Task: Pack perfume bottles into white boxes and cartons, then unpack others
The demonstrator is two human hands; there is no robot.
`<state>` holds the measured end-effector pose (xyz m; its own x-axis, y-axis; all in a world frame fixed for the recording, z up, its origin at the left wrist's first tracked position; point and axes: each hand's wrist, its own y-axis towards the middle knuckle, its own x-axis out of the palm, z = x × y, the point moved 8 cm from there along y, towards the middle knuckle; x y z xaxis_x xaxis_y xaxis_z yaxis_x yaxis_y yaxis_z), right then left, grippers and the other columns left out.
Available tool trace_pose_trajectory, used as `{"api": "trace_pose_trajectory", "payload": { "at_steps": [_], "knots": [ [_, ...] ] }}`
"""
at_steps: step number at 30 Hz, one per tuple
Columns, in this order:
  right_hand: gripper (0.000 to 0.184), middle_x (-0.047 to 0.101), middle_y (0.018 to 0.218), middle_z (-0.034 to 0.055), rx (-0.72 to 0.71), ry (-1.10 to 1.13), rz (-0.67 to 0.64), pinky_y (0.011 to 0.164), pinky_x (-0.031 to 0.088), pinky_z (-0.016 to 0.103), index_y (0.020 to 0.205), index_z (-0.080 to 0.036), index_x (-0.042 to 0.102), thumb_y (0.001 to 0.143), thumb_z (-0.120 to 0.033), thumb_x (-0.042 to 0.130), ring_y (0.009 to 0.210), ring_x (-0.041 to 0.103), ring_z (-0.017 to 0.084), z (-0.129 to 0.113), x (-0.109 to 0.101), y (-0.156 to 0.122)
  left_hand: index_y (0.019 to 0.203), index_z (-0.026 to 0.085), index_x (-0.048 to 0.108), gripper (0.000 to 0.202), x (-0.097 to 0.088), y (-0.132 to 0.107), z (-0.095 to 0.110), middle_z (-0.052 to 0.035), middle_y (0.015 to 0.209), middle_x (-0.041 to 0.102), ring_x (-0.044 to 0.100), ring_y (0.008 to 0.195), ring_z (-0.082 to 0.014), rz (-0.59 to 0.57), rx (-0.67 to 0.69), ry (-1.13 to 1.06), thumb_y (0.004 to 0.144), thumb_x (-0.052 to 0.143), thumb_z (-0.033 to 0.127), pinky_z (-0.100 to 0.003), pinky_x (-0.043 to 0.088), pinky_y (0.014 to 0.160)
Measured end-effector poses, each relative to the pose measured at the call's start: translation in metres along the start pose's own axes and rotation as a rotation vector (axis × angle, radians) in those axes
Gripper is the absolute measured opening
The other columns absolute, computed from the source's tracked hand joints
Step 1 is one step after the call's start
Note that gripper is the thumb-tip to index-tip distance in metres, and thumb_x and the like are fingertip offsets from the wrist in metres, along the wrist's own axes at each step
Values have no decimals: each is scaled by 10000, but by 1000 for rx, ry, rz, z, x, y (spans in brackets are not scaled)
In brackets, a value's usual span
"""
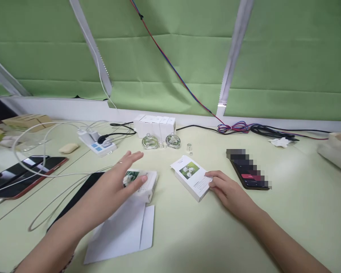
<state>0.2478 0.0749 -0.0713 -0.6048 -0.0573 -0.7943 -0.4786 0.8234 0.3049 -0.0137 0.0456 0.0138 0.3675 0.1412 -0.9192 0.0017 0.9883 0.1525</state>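
Observation:
My right hand [231, 193] grips the near right edge of a flat white carton [191, 180] printed with white flowers on green. The carton rests on the table, its flap at the far left end sticking out. My left hand [115, 187], fingers stretched and apart, hovers over a second flower-printed carton [151, 180] and partly hides it. Beneath that carton lies a folded white sheet [119, 231]. Beyond my hands stand two round glass bottles [150, 141] with green inside. A small clear cap [189, 147] sits right of them.
Behind the bottles is a row of small white boxes [155, 126]. A power strip [100, 146] with cables lies left, near phones [22, 178] and a looping white cable. At right are a dark phone [246, 170], crumpled tissue [280, 142] and coiled wires [272, 132].

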Motion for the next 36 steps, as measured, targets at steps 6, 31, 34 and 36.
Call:
{"api": "trace_pose_trajectory", "payload": {
  "at_steps": [6,31,34,36],
  "knots": [
    [117,482,1255,78,98,-47,-18,786,486,353,824,-231,466,878,-283,377,999,574,192,-6,5,2,1221,261,467,456,11,-77,-69,-28,1312,493,439,1213,-271,139,-197,39,855,366,514,-434,361,999],
    [842,301,1437,184,-253,-212,-66,976,385,554,1375,-148,252,677,-409,642,1314,264,381,-113,34,-29,1265,262,363,579,23,-137,-88,-19,782,545,568,583,-185,198,-537,-486,778,441,565,-276,486,520],
    [807,308,1443,162,-422,-201,-45,1010,356,517,1416,-200,153,742,-213,596,1328,259,336,-157,51,-21,1281,313,332,609,12,-127,-53,-13,829,540,578,682,-185,195,-435,-695,756,529,550,-254,502,566],
    [873,214,1479,167,-429,-151,-72,1035,297,542,1427,-198,107,728,-279,625,1346,193,348,-171,54,-13,1285,321,323,601,6,-109,-24,-14,864,545,576,718,-183,125,-305,-729,763,557,506,-261,506,606]
  ]
}}
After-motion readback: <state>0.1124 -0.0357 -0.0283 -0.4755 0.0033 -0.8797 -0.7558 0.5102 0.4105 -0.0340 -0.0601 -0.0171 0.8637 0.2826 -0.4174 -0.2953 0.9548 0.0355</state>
